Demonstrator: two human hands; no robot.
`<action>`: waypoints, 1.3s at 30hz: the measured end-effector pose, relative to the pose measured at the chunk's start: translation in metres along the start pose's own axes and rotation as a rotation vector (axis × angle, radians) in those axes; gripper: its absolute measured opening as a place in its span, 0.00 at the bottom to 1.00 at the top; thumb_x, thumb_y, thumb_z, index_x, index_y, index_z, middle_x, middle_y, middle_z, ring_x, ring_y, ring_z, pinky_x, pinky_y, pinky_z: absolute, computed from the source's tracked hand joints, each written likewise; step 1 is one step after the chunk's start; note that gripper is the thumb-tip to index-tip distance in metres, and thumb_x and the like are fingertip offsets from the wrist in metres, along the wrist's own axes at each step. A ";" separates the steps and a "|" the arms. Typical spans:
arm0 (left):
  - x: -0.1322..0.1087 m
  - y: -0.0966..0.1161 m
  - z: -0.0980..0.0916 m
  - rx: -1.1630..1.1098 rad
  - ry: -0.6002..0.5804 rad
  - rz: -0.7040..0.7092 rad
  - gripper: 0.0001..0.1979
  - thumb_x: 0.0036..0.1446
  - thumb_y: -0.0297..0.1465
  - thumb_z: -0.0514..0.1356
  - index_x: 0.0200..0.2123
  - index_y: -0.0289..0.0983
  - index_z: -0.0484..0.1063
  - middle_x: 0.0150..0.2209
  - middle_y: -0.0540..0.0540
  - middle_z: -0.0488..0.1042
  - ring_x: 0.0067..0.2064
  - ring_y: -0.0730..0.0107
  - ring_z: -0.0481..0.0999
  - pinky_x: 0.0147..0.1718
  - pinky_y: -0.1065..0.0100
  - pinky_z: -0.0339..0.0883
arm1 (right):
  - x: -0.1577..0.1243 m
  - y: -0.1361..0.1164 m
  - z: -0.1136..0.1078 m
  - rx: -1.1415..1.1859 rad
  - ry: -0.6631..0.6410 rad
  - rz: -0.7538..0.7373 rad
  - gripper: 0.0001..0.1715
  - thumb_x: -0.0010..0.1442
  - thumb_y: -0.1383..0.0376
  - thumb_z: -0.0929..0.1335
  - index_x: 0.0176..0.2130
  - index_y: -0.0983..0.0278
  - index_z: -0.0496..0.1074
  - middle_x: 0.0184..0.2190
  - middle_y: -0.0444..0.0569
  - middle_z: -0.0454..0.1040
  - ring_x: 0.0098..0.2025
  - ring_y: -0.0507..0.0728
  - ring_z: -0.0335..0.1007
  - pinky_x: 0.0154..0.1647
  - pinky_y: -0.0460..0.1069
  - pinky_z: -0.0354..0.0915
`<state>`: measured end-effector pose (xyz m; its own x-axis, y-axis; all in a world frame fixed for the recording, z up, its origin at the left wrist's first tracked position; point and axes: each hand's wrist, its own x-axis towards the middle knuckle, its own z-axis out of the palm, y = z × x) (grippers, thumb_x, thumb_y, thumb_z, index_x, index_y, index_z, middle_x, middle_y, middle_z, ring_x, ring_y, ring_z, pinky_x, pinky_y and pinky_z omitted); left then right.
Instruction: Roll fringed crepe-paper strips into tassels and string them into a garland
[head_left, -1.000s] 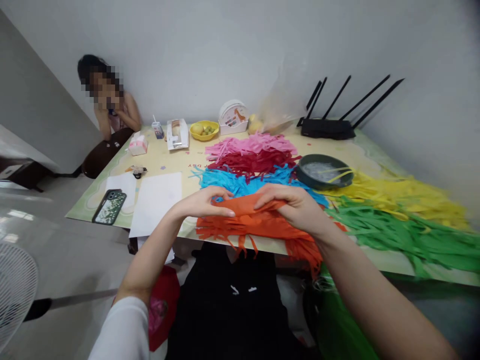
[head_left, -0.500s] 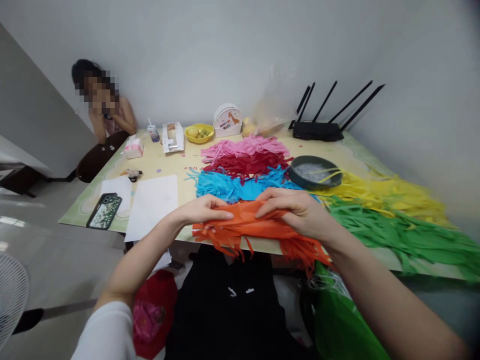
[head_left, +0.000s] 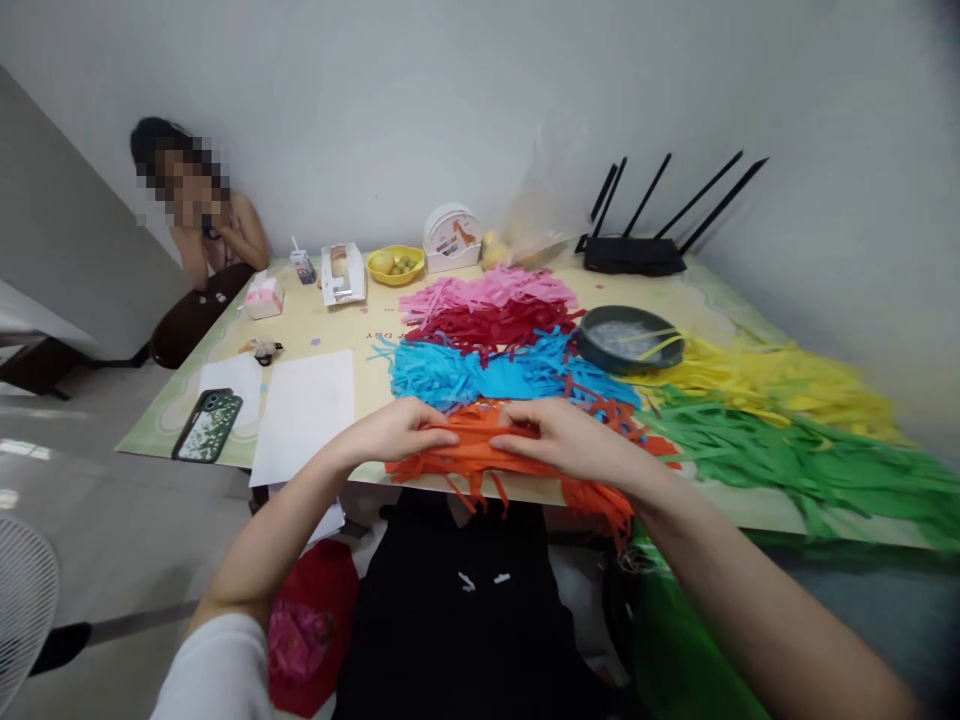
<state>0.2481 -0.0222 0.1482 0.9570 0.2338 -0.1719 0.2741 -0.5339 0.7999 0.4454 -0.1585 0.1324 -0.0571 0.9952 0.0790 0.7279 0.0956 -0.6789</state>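
Observation:
At the front edge of the table [head_left: 322,330] lies an orange fringed paper sheet [head_left: 480,448], its cut strips hanging over the edge. My left hand [head_left: 409,432] pinches its uncut middle band from the left. A short way to the right, my right hand [head_left: 559,435] grips the same band, thumb on top. The band looks gathered between the two thumbs; my other fingers are mostly hidden behind it. Just beyond lies a blue fringed bundle [head_left: 502,378], then a dark red one [head_left: 480,325] and a pink one [head_left: 495,290].
To the right spread green strips [head_left: 787,460] and yellow strips [head_left: 795,385], beside a dark bowl [head_left: 631,352]. A black router [head_left: 634,255] stands by the wall. Left are white paper [head_left: 304,410] and a phone [head_left: 208,425]. A person [head_left: 240,230] sits at the far left.
My right hand has lowered and moved slightly left, its thumb now pressed on the orange band. The band looks narrower and more bunched between my hands.

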 end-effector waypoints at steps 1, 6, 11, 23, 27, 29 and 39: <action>-0.001 -0.002 0.002 -0.072 0.015 -0.015 0.19 0.57 0.42 0.60 0.23 0.34 0.68 0.20 0.53 0.66 0.22 0.77 0.62 0.23 0.73 0.53 | -0.002 0.000 0.001 0.034 0.035 0.004 0.17 0.60 0.57 0.67 0.24 0.63 0.67 0.21 0.42 0.67 0.24 0.51 0.59 0.24 0.46 0.53; -0.008 -0.011 0.015 -0.512 0.077 -0.089 0.18 0.57 0.44 0.61 0.33 0.32 0.70 0.26 0.45 0.77 0.24 0.71 0.76 0.25 0.72 0.65 | -0.018 -0.002 0.010 0.443 0.113 0.125 0.15 0.59 0.54 0.68 0.31 0.62 0.68 0.25 0.43 0.72 0.24 0.52 0.69 0.26 0.46 0.63; -0.015 -0.020 0.031 -0.810 0.229 -0.023 0.18 0.55 0.40 0.64 0.44 0.34 0.73 0.26 0.47 0.78 0.21 0.72 0.76 0.24 0.72 0.66 | -0.031 0.002 0.028 0.578 0.362 0.114 0.10 0.57 0.58 0.70 0.36 0.62 0.76 0.26 0.45 0.74 0.23 0.52 0.69 0.26 0.47 0.66; -0.027 -0.019 0.039 -0.701 0.328 0.083 0.16 0.55 0.42 0.64 0.30 0.33 0.73 0.21 0.49 0.71 0.24 0.72 0.75 0.27 0.72 0.66 | -0.035 0.003 0.038 0.605 0.420 0.052 0.08 0.58 0.64 0.66 0.33 0.64 0.76 0.23 0.45 0.72 0.24 0.52 0.68 0.26 0.46 0.65; -0.030 -0.009 0.042 -0.614 0.407 0.028 0.13 0.57 0.40 0.63 0.34 0.35 0.68 0.23 0.52 0.72 0.21 0.75 0.71 0.23 0.74 0.63 | -0.037 -0.004 0.040 0.486 0.480 0.029 0.11 0.60 0.61 0.68 0.27 0.63 0.73 0.25 0.47 0.74 0.27 0.54 0.70 0.29 0.47 0.66; -0.031 -0.005 0.042 -0.470 0.432 0.017 0.13 0.58 0.38 0.62 0.42 0.37 0.68 0.26 0.51 0.74 0.24 0.74 0.73 0.26 0.73 0.65 | -0.040 -0.009 0.040 0.351 0.522 0.036 0.09 0.60 0.61 0.68 0.29 0.62 0.73 0.29 0.48 0.76 0.32 0.55 0.73 0.33 0.48 0.68; -0.030 -0.013 0.053 -0.570 0.417 -0.035 0.13 0.59 0.40 0.61 0.33 0.37 0.64 0.28 0.46 0.79 0.29 0.68 0.79 0.30 0.70 0.70 | -0.041 -0.004 0.049 0.487 0.458 0.176 0.12 0.58 0.56 0.70 0.32 0.62 0.71 0.31 0.49 0.78 0.34 0.57 0.76 0.37 0.51 0.72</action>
<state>0.2207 -0.0650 0.1127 0.8012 0.5955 -0.0596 0.1024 -0.0383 0.9940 0.4114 -0.1992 0.0955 0.4064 0.8986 0.1654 0.3040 0.0377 -0.9519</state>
